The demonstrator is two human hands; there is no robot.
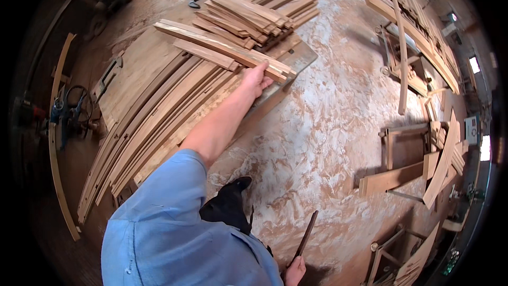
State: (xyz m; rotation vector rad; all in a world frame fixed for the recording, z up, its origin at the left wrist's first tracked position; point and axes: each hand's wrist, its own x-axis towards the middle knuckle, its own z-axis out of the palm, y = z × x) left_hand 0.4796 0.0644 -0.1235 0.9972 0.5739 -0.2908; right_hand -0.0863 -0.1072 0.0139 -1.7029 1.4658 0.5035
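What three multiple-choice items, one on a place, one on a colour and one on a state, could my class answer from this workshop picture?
1. Where does the left hand rest?
A. On a wooden slat on the bench
B. On the floor
C. On the black boot

2. What colour is the sleeve?
A. Red
B. Light blue
C. Green

3. What is the right hand doing?
A. Lying open and flat
B. Pressing on the bench
C. Gripping a thin dark tool

Answers: 1 A, the fingers lie on a long wooden slat atop the workbench. 2 B, the cloth is plainly light blue. 3 C, the fist is closed around a thin dark tool.
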